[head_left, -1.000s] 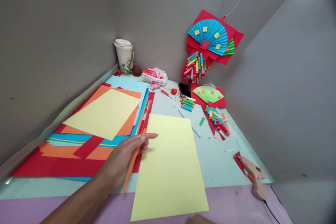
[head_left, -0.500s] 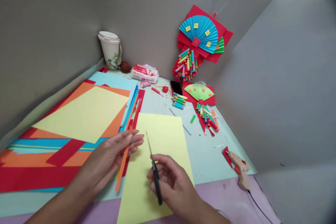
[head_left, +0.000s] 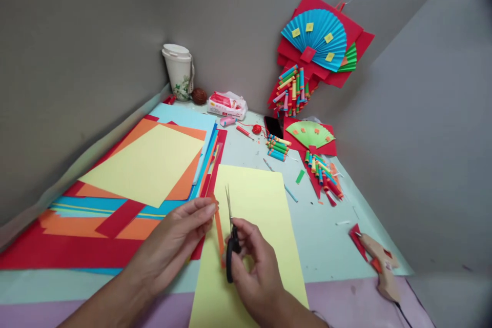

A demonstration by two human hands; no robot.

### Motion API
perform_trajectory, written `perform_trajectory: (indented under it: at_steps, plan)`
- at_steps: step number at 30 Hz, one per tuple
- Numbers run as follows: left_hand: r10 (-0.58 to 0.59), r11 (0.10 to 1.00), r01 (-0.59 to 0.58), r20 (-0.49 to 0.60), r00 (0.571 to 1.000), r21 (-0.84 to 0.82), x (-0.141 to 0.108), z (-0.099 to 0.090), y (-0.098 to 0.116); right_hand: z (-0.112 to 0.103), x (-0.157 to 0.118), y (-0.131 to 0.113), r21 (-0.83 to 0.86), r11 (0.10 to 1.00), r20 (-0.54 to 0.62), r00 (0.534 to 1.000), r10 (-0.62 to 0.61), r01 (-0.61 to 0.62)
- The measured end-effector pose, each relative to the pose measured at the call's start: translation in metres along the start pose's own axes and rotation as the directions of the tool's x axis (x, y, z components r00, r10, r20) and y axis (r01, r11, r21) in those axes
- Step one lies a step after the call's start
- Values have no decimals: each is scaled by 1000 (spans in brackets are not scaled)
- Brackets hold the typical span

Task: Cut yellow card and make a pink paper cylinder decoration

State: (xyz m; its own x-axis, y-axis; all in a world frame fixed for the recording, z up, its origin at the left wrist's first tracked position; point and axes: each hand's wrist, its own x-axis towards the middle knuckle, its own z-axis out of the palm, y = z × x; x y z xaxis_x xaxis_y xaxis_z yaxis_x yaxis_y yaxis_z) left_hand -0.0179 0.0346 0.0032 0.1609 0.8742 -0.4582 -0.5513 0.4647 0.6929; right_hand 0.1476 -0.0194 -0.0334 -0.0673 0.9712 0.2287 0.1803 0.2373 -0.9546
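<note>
Pinching an orange strip in the left fingers and holding slightly parted scissors in the right fingers over yellow paper, needing wider blades for any cut.

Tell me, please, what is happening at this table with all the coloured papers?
A person holds a narrow orange paper strip in the left hand and black-handled scissors in the right hand. Both hands are over a pale yellow sheet. At the left lies a pile of coloured paper. A glue gun rests at the right, and a red paper decoration with a blue fan hangs at the back.
</note>
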Motion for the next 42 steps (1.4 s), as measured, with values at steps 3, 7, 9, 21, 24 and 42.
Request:
perform_trajectory:
  at_steps: [3,7,9,21,24,42]
  plan:
    - [6,1000,-6,12,1000,-4,0,-3,-2,-2,0,3,-77,995,12,998,-65,66]
    - [14,1000,-14,34,999,-12,0,-2,0,-5,0,2,-120,985,44,992,-119,123]
    - [16,1000,-15,62,998,-14,0,-1,3,-5,-1,1,-121,985,57,991,-118,125]
    - [-21,999,24,98,995,-23,-1,-1,1,1,-3,0,-94,995,93,995,-36,45]
    - [-32,999,34,84,996,-18,-1,0,1,0,-1,0,-98,994,97,995,-31,40]
    - [-43,999,43,48,998,-10,-5,6,1,-3,-3,1,-166,984,111,992,-51,69]
